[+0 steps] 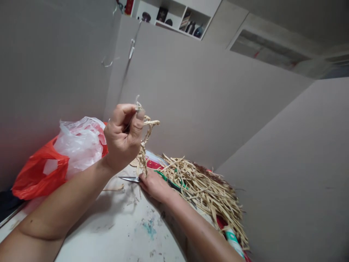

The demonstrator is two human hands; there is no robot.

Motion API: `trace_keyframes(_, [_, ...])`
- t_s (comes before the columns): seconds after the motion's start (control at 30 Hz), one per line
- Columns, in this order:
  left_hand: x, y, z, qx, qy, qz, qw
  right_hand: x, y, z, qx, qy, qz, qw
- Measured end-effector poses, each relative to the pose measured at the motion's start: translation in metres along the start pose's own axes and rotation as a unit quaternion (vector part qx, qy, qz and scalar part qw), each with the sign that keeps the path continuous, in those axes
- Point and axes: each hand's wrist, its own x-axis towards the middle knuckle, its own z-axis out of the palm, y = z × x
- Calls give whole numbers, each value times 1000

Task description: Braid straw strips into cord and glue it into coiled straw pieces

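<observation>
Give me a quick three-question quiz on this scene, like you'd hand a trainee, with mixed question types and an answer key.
1. What reaches down from the left hand toward the right hand?
2. True or false: the pile of dry straw stalks lies to the right of the right hand in the picture.
3. Which lies closest to the right hand? A, the white plastic bag; B, the scissors; C, the wall shelf.

Key:
1. A braided straw strand.
2. True.
3. B.
</observation>
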Motion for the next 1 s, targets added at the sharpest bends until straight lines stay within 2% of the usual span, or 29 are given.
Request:
trace_keyframes(0.17, [5,-3,-2,15,10,6,1000,-34,33,0,-37,-15,63,997])
trace_keyframes(0.3, [2,-3,-1,19,-14,11,1000,-60,53,-2,-78,-18,127,989])
trace_keyframes(0.4, [0,-2,1,5,-23,3,1000,-68,63,-7,-109,-8,176,978])
trace_keyframes(0.5, [0,0,2,-5,-16,-4,1000,-70,79,-12,-137,6,244,960])
trace_keyframes(0.63, [4,1,2,6,5,6,1000,-77,111,-7,-159,14,359,919])
trace_keyframes(0.73, [7,3,1,20,10,5,1000,-80,124,-6,-153,9,397,905])
trace_keyframes(0.8, [9,3,1,28,16,6,999,-73,113,-10,-148,20,395,906])
trace_keyframes(0.83, [10,3,1,30,19,10,999,-66,99,-13,-144,29,385,911])
trace_keyframes(0.9, [11,3,2,31,27,23,999,-48,54,-19,-121,51,331,935])
trace_keyframes(0.93, [11,3,2,31,31,31,999,-38,23,-20,-94,66,271,956])
trace_keyframes(0.97, [12,3,3,31,37,39,998,-26,-9,-20,-21,88,144,985])
trace_keyframes(1.0, [12,4,3,34,42,47,997,-14,-41,-19,6,88,73,993])
